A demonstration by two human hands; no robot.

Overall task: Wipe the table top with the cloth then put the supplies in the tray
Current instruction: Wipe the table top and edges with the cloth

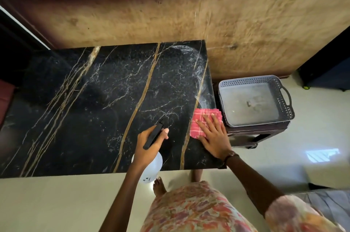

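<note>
Gripping spray bottle [151,157] (nozzle away); left hand [149,142].

Brown wooden headboard [246,23], dark stool [251,135], pale tiled floor [56,203]

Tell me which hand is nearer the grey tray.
The right hand. It presses the pink cloth at the table edge beside the grey tray; the left hand holds the spray bottle farther away.

A home room: a black marble-look table [94,99] against a wooden panel [246,23], pale tiled floor [56,203], bare feet [159,186].
</note>
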